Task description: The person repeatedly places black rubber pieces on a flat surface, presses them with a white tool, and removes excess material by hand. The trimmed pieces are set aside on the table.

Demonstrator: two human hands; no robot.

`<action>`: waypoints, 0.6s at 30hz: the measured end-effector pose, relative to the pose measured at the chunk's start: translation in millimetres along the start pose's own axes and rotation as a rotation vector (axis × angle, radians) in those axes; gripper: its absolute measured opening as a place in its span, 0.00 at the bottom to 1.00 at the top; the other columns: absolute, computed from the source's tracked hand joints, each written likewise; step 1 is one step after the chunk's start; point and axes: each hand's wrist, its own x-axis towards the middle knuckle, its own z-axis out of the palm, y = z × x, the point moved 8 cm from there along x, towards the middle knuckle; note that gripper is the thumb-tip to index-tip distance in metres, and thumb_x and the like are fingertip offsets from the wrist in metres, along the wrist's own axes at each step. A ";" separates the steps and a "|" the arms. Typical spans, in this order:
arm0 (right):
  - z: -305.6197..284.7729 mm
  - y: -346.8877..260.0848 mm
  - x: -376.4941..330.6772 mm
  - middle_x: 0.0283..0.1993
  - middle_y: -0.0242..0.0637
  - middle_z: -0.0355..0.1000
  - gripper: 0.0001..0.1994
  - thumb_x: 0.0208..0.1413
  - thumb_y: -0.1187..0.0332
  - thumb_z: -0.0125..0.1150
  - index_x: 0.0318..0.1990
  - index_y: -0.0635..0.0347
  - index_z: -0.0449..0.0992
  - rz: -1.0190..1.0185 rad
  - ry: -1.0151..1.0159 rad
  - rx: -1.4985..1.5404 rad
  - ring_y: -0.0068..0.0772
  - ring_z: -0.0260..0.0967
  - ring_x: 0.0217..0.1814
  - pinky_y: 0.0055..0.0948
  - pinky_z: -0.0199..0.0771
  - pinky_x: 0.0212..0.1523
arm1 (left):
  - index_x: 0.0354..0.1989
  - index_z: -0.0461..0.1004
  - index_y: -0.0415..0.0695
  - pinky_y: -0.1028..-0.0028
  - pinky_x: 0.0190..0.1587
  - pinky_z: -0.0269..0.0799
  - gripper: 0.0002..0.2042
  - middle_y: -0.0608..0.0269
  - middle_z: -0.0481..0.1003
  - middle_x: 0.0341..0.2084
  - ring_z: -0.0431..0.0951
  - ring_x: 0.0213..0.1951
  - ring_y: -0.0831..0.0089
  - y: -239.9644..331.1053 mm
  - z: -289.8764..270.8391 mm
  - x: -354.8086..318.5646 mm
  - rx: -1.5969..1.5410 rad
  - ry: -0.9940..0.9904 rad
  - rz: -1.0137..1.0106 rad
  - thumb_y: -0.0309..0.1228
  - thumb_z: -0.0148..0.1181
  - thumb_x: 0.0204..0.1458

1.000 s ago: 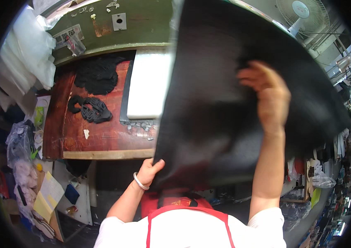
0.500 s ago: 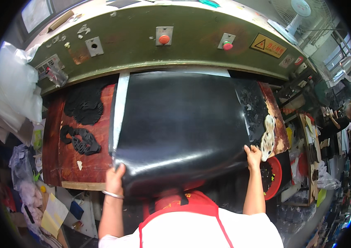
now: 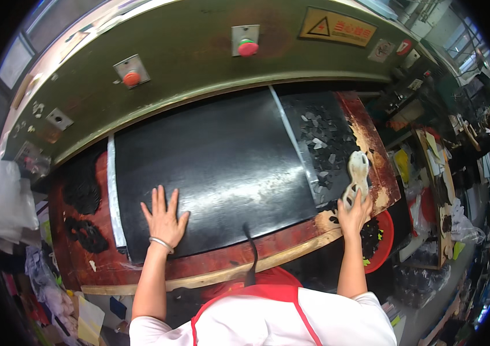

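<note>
The left hand [image 3: 164, 226] lies palm down on the black sheet [image 3: 210, 161], its fingers spread wide and gripping nothing. The sheet covers the middle of the tabletop [image 3: 282, 247], with pale strips [image 3: 114, 196] showing along both sides. The right hand [image 3: 353, 219] has its fingers closed on the near end of a pale sole-shaped piece [image 3: 358, 164] beside dark scraps [image 3: 321, 151], though whether it is lifted is hard to tell; just beyond that wrist sits a red basin [image 3: 388, 248]
</note>
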 end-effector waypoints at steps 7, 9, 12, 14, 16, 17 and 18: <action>5.7 33.9 -13.2 0.63 0.69 0.51 0.47 0.31 0.59 0.78 0.64 0.63 0.63 -0.069 -0.016 0.182 0.69 0.51 0.66 0.53 0.55 0.65 | 0.67 0.61 0.55 0.43 0.69 0.35 0.31 0.53 0.50 0.70 0.45 0.72 0.56 -20.5 4.3 40.1 0.054 -0.044 -0.088 0.43 0.58 0.52; 1.8 32.2 -10.9 0.60 0.63 0.58 0.46 0.29 0.65 0.77 0.63 0.62 0.63 -0.036 -0.032 0.302 0.63 0.56 0.63 0.49 0.59 0.63 | 0.67 0.61 0.56 0.44 0.69 0.35 0.30 0.55 0.50 0.70 0.46 0.72 0.57 -20.9 -2.8 53.0 0.042 0.026 -0.091 0.42 0.58 0.53; -14.5 38.4 -6.2 0.54 0.54 0.66 0.44 0.30 0.70 0.75 0.62 0.63 0.61 0.058 0.003 0.511 0.53 0.63 0.59 0.44 0.64 0.60 | 0.66 0.62 0.58 0.46 0.70 0.35 0.29 0.57 0.51 0.70 0.46 0.72 0.59 -19.7 -8.9 68.2 0.015 0.080 -0.081 0.41 0.57 0.54; -13.3 49.4 -7.0 0.50 0.49 0.70 0.40 0.35 0.75 0.72 0.61 0.62 0.61 0.274 -0.071 1.067 0.42 0.71 0.49 0.37 0.71 0.53 | 0.66 0.62 0.58 0.46 0.70 0.35 0.28 0.57 0.51 0.70 0.46 0.72 0.59 -23.7 -9.1 75.7 0.014 0.079 -0.097 0.41 0.57 0.54; -2.8 49.1 -18.4 0.50 0.50 0.70 0.35 0.41 0.75 0.69 0.59 0.62 0.59 0.568 -0.207 1.571 0.38 0.74 0.45 0.35 0.75 0.51 | 0.66 0.62 0.58 0.46 0.70 0.35 0.28 0.57 0.51 0.70 0.46 0.72 0.59 -30.2 -3.9 79.0 0.025 0.030 -0.128 0.41 0.56 0.55; -11.6 38.6 -17.1 0.54 0.56 0.68 0.36 0.46 0.64 0.67 0.63 0.62 0.57 0.458 -0.176 1.772 0.50 0.71 0.53 0.43 0.73 0.57 | 0.66 0.62 0.58 0.47 0.70 0.35 0.28 0.58 0.51 0.70 0.46 0.72 0.59 -31.4 -3.1 79.3 0.023 0.034 -0.119 0.42 0.56 0.55; -10.7 22.0 -22.5 0.58 0.60 0.63 0.39 0.48 0.58 0.65 0.66 0.61 0.55 0.477 -0.284 2.150 0.59 0.64 0.59 0.50 0.66 0.62 | 0.66 0.62 0.58 0.47 0.70 0.35 0.28 0.57 0.51 0.70 0.46 0.72 0.59 -30.5 -5.3 78.7 0.010 0.086 -0.092 0.42 0.56 0.55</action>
